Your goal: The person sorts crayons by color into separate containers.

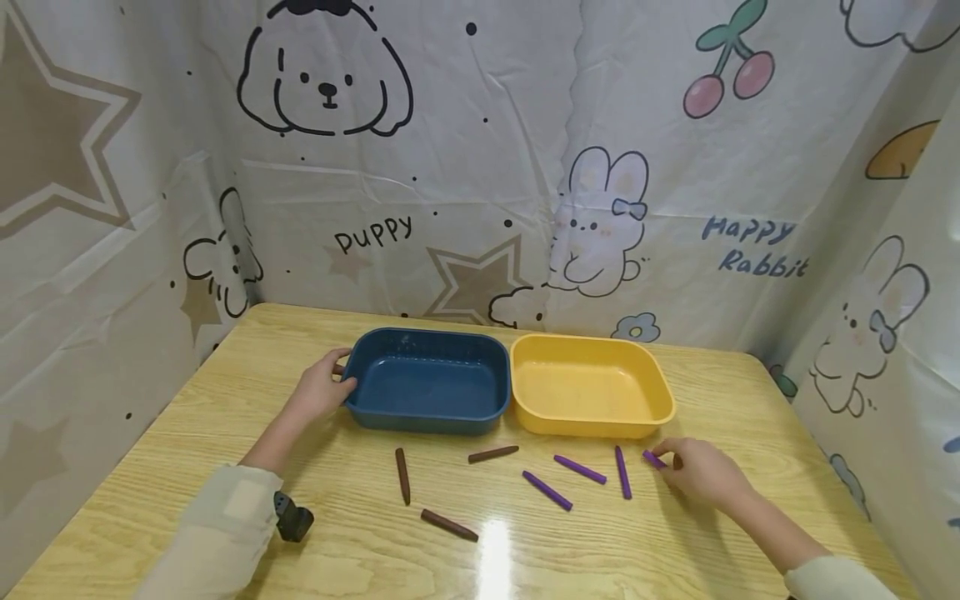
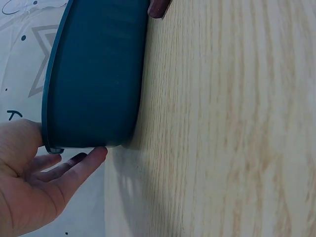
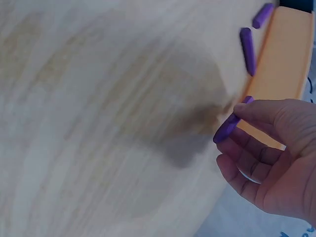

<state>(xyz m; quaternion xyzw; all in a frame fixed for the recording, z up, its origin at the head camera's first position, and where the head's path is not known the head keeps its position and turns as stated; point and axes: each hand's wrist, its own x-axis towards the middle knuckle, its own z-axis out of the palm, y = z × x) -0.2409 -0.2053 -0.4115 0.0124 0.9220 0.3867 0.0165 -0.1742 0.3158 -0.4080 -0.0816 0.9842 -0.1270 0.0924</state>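
Note:
My left hand [image 1: 324,386] grips the left end of a dark blue plastic bin [image 1: 423,423], thumb over the rim and fingers against the outer wall. In the left wrist view those fingers [image 2: 81,170] reach under the bin's rim. My right hand [image 1: 705,472] pinches a purple crayon [image 3: 228,127] between thumb and fingertips, near the front right corner of a yellow bin [image 1: 592,427]. To its left lie 3 more purple crayons [image 1: 580,469] on the table. Farther left, in front of the blue bin, are 3 brown crayons [image 1: 492,454].
The two bins stand side by side at the back of a wood-grain table [image 1: 360,558]. Behind and beside it hangs a printed cloth [image 1: 465,167] with cartoon animals. A small black device [image 1: 292,518] sits at the left wrist.

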